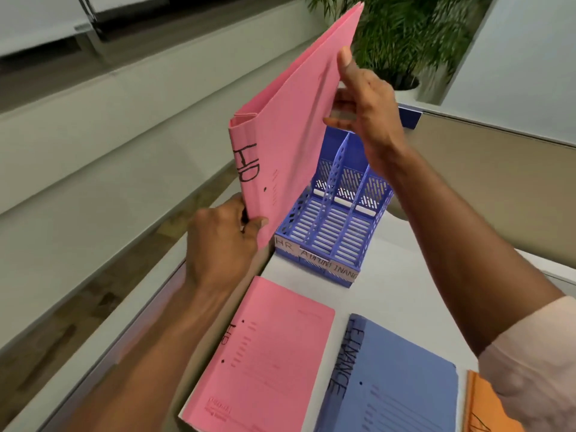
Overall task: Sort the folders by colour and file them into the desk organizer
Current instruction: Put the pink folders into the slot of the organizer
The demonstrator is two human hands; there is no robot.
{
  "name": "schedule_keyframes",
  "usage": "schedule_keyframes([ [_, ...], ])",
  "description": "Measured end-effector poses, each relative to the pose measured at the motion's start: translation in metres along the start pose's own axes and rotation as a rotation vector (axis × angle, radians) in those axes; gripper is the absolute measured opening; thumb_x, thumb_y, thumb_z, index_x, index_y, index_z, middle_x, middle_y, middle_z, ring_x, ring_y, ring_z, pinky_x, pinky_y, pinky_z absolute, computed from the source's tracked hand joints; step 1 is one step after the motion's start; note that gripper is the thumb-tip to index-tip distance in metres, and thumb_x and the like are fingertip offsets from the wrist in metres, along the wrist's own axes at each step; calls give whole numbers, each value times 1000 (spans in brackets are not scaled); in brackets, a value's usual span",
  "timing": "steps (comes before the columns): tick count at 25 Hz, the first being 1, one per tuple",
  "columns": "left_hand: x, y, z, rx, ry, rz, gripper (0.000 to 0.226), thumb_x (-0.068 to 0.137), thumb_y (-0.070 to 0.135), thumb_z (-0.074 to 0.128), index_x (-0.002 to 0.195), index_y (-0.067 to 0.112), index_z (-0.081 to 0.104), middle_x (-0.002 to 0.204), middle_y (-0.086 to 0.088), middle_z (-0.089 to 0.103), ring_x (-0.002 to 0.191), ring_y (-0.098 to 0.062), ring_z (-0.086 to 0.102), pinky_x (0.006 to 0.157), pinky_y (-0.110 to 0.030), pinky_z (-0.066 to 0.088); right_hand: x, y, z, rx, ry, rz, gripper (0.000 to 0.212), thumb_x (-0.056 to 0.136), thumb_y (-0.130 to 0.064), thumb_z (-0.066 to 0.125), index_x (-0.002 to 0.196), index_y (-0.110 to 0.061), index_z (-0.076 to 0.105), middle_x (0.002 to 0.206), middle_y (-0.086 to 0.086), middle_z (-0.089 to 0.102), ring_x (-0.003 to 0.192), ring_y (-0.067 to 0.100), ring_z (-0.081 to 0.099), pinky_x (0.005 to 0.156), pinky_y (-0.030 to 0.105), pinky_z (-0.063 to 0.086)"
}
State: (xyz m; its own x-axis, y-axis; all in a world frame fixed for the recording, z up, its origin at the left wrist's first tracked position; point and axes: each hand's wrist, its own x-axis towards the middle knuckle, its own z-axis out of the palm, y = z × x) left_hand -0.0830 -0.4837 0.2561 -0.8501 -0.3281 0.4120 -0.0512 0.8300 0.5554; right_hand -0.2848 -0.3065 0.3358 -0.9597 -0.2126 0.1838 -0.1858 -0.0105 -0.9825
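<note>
I hold a pink folder [290, 126] marked "HR" upright in the air, just left of and above the blue desk organizer [335, 219]. My left hand [221, 241] grips its lower spine corner. My right hand [364, 110] pinches its upper right edge. The organizer has three slots labelled HR, ADMIN and FINANCE, and all three look empty. On the desk in front lie a second pink folder [265, 357], a blue folder [392, 381] marked "FINANCE", and an orange folder [486, 410], partly hidden by my right sleeve.
The white desk [405, 275] ends in a grey edge strip on the left. A beige partition [498, 188] stands behind the organizer on the right. A green potted plant [405, 35] stands beyond the partition.
</note>
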Motion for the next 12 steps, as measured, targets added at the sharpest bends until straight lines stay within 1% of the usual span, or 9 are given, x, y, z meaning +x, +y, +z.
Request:
schedule_keyframes([
  [2,21,-4,18,59,-32,18,20,83,22,85,97,11,75,80,-13,79,71,-40,73,60,-43,56,17,-16,6,-4,16,28,92,76,-80,63,123,-1,64,113,18,69,113,33,73,79,46,68],
  [4,40,-9,36,81,-74,11,23,86,24,83,102,10,74,84,-16,78,76,-43,72,62,-44,56,31,-27,12,-23,36,50,96,76,-82,62,122,2,60,115,16,69,114,32,72,72,49,68],
  [5,48,-10,44,81,-93,2,25,87,25,82,104,9,74,87,-18,78,78,-44,72,64,-45,55,38,-29,15,-39,49,61,93,75,-83,64,119,-2,60,118,15,68,113,29,71,71,50,68],
  [7,58,-11,58,65,-136,-16,29,89,27,81,108,7,75,98,-18,79,85,-42,74,70,-47,57,48,-29,19,-82,79,84,84,74,-82,68,120,-11,61,131,17,66,118,27,68,70,50,68],
  [9,62,-12,69,68,-168,-15,32,90,27,80,114,6,75,108,-18,79,91,-41,75,77,-48,59,55,-24,20,-120,96,101,78,74,-80,71,119,-17,60,133,16,64,121,28,66,68,49,68],
  [12,64,-12,80,83,-195,-25,35,93,25,77,121,3,73,114,-21,77,97,-42,75,82,-48,61,61,-10,18,-128,93,143,71,77,-75,73,118,-20,60,133,16,64,122,28,66,71,48,68],
])
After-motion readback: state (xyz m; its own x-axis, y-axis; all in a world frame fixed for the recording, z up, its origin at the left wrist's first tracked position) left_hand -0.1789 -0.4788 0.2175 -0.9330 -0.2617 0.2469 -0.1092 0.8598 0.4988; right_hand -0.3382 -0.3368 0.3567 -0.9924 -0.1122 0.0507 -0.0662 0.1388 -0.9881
